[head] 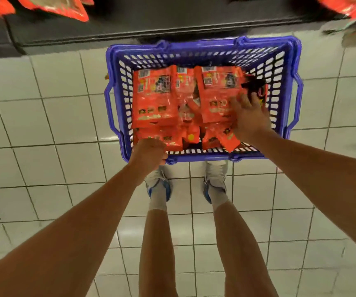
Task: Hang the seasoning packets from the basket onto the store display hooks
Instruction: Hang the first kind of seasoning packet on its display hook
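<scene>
Head cam had the packets [154, 97] piled in the basket [202, 47] at 12 o'clock, right hand [251, 116] grasping one, left hand [149, 152] curled, contents unclear; light, crinkly, probably best pinched by the top.

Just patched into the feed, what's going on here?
A person stands over a blue basket of orange seasoning packets on the tiled floor. The right hand reaches onto the right-side packets; the left hand, fingers curled, is at the near rim. No packet has been lifted out yet.
</scene>
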Demonstrator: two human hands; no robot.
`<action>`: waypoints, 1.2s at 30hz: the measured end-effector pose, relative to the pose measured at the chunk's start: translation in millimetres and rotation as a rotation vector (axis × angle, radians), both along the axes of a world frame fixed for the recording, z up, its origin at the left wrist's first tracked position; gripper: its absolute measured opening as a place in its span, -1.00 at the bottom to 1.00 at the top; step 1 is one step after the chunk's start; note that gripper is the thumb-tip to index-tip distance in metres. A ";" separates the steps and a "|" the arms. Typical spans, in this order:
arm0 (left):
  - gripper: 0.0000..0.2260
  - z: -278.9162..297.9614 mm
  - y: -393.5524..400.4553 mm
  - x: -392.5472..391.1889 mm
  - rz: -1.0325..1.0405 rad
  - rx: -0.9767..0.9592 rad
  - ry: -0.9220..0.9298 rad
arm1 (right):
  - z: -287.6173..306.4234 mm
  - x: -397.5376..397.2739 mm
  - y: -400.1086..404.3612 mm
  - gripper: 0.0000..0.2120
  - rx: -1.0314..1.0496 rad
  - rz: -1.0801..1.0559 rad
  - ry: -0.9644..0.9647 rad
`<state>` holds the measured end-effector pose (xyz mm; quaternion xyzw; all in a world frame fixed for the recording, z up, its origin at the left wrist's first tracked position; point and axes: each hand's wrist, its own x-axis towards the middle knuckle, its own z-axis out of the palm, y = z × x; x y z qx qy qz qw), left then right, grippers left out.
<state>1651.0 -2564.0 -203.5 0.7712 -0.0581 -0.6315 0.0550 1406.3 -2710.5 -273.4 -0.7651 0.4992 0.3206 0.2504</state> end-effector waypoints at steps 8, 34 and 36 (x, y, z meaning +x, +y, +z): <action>-0.23 13.0 -3.6 -5.4 -0.352 -0.306 -0.230 | 65.6 19.6 5.4 -0.64 0.018 -0.113 -0.616; -0.91 0.8 -7.9 5.5 -0.254 -0.325 -0.393 | 38.3 -26.2 7.3 -0.72 -0.076 0.114 -0.566; -0.91 11.2 -14.1 7.0 -0.236 -0.341 -0.450 | 74.3 -14.2 -7.6 -0.69 -0.007 0.001 -0.658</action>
